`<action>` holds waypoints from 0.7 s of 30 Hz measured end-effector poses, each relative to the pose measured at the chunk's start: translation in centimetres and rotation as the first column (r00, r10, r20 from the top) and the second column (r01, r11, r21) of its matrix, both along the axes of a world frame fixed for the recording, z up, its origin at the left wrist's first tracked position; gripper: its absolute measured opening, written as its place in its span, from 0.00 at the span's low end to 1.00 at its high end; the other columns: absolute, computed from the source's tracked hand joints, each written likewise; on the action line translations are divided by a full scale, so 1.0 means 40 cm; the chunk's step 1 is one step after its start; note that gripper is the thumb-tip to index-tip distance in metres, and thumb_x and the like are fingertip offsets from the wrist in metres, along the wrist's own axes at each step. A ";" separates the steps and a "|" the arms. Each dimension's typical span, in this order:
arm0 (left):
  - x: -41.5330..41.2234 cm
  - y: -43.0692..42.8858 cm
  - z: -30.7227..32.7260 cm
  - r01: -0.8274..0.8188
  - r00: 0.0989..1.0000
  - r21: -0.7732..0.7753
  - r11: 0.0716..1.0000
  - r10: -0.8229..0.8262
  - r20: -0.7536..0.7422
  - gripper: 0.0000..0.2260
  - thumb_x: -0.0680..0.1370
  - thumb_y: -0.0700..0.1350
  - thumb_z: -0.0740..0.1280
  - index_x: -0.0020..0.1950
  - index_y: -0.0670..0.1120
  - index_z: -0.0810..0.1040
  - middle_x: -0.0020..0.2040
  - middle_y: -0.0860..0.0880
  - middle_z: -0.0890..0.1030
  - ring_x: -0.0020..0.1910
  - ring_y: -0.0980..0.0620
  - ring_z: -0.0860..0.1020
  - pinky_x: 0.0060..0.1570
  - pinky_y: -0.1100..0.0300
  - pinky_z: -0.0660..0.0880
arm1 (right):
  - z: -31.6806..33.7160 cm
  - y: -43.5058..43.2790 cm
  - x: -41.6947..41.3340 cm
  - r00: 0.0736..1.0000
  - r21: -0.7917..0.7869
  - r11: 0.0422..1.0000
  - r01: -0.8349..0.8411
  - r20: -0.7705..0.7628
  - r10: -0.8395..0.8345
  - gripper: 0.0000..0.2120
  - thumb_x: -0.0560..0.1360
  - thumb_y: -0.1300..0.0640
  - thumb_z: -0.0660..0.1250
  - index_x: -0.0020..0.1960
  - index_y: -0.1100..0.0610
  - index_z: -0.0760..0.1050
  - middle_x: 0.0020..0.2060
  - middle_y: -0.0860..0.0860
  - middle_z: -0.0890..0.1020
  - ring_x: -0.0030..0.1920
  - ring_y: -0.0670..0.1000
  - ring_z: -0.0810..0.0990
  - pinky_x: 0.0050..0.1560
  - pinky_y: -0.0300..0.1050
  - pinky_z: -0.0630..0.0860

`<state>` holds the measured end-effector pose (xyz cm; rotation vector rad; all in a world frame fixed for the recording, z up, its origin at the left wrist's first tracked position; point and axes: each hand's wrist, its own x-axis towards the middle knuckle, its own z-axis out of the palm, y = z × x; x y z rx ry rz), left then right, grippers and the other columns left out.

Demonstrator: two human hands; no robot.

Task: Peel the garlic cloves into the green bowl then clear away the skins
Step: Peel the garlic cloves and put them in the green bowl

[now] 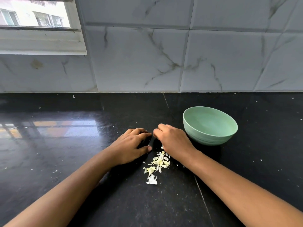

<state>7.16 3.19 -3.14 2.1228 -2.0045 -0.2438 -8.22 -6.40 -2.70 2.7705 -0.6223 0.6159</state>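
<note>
A pile of pale garlic skins (158, 162) lies on the black counter (62, 158), just in front of my two hands. My left hand (131, 145) rests palm down on the counter left of the pile, fingers curved and thumb pointing at the skins, with nothing visible in it. My right hand (173, 140) is palm down next to it with its fingers curled under, and a few skin bits touch its edge. What lies under its fingers is hidden. The green bowl (205, 138) stands upright just right of my right hand. No cloves show in the part of its inside that I can see.
The tiled wall (180, 63) rises at the back of the counter, with a window (37, 30) at the upper left. Small skin flecks are scattered over the counter. Two seams cross the dark stone near the hands.
</note>
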 end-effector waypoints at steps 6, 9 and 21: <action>-0.008 0.005 0.010 -0.051 0.990 -0.141 0.989 0.031 -0.139 0.28 0.75 0.57 0.67 0.74 0.56 0.63 0.68 0.56 0.70 0.68 0.55 0.66 0.65 0.59 0.65 | 0.011 -0.001 -0.002 0.948 0.383 0.921 -0.068 0.313 -0.060 0.04 0.71 0.60 0.70 0.43 0.52 0.78 0.36 0.47 0.78 0.38 0.45 0.76 0.35 0.42 0.70; -0.022 0.007 0.024 -0.154 0.919 -0.391 0.908 -0.014 -0.393 0.24 0.71 0.52 0.74 0.66 0.56 0.73 0.56 0.60 0.80 0.56 0.64 0.76 0.57 0.67 0.71 | 0.041 0.020 -0.013 0.826 0.821 0.420 -0.387 0.511 -0.239 0.05 0.73 0.65 0.70 0.43 0.57 0.80 0.28 0.44 0.76 0.27 0.40 0.72 0.26 0.33 0.67; -0.073 0.035 0.061 -0.270 0.642 -0.553 0.788 -0.281 -0.714 0.13 0.67 0.44 0.75 0.51 0.51 0.83 0.43 0.51 0.85 0.41 0.52 0.82 0.35 0.49 0.81 | 0.091 0.057 -0.029 0.749 0.746 -0.218 -0.629 0.507 -0.427 0.07 0.63 0.61 0.71 0.40 0.55 0.76 0.31 0.47 0.80 0.26 0.41 0.72 0.21 0.32 0.64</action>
